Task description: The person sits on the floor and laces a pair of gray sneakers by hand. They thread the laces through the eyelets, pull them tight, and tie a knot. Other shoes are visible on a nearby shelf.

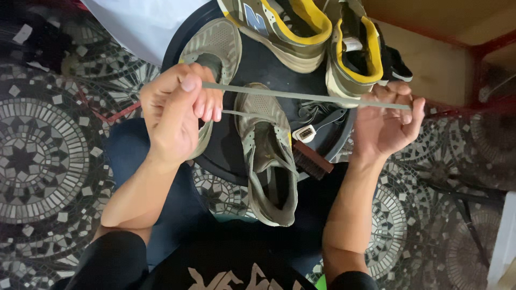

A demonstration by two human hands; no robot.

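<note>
Shoelace (301,96), flat and grey-green, is running nearly level across the middle of the frame; we are stretching it taut above the black round tray (258,59). Our left hand (174,115) is pinching one end at centre left, our right hand (387,126) is curling its fingers round the other at centre right. Both are equally near, with an insole (269,156) lying below.

Olive-yellow shoes (301,32) — grey lace (301,96) — mosaic floor (43,145).

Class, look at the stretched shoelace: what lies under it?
Under the shoelace lie a grey insole and the black round tray. The left hand hides part of another insole.
</note>
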